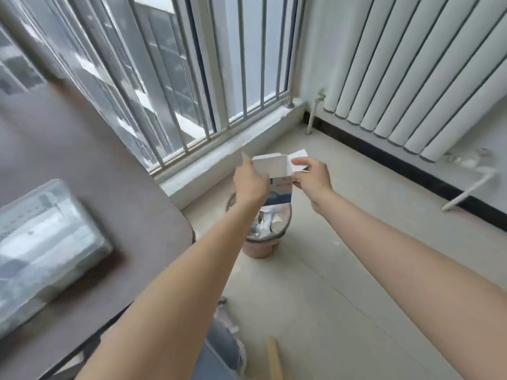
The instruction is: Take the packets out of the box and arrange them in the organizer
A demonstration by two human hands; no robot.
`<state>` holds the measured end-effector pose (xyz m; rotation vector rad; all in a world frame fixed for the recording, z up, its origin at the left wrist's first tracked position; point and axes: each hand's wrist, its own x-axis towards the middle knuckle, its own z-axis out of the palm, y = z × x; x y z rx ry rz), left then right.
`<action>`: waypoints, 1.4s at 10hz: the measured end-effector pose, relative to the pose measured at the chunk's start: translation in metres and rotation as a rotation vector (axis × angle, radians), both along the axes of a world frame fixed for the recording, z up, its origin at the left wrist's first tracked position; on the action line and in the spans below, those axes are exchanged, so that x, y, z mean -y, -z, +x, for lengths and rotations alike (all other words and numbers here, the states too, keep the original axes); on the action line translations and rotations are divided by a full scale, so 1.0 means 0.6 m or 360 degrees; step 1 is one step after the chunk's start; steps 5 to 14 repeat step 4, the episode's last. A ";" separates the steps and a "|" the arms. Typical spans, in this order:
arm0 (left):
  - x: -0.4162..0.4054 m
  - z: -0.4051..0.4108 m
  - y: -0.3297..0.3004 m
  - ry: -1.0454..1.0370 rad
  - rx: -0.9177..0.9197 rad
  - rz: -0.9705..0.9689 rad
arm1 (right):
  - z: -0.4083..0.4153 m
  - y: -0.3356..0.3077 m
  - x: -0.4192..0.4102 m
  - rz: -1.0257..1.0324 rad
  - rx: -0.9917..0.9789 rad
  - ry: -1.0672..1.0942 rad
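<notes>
Left hand: curled round the left edge of the box, which is held out at arm's length above the floor and directly over a waste bin, well apart from the tabletop. Right hand: pinched on the opened end flap at the box's right side, thumb on top. Box: small folding carton, white on the upper faces, blue print on the lower panel; thin card, judged light and easily crushed, stiff only along its creased edges, so it is best taken by those edges rather than by the broad faces. The flaps are judged weak and liable to tear if pulled hard. No packets are seen at the open end; whether any remain inside cannot be told, since the view is blurred. Organizer: clear rigid plastic case with rounded corners, laid flat on the brown matte tabletop at the left; pale contents are glimpsed through it, though its compartments cannot be made out. It is judged hard, smooth and somewhat slippery. Waste bin: round, pinkish base, lined with a translucent bag and partly filled with paper cups and scraps. Floor: pale smooth tile. Surroundings: window with metal bars, white ribbed radiator on the right wall.
</notes>
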<state>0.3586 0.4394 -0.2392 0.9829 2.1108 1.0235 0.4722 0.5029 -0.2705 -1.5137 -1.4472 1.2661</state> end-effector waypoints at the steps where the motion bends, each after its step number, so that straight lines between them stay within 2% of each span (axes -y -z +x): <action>1: -0.029 -0.019 0.063 -0.0002 0.0091 -0.0090 | -0.020 0.064 -0.020 -0.0198 -0.0008 -0.0034; 3: -0.031 -0.021 0.167 -0.0080 0.0374 -0.0103 | -0.032 0.146 -0.019 -0.0478 -0.0038 -0.0112; 4: -0.021 -0.015 0.195 -0.0254 0.0602 -0.0075 | -0.030 0.158 -0.010 -0.0457 -0.0043 -0.0107; 14: -0.021 -0.015 0.195 -0.0254 0.0602 -0.0075 | -0.030 0.158 -0.010 -0.0457 -0.0043 -0.0107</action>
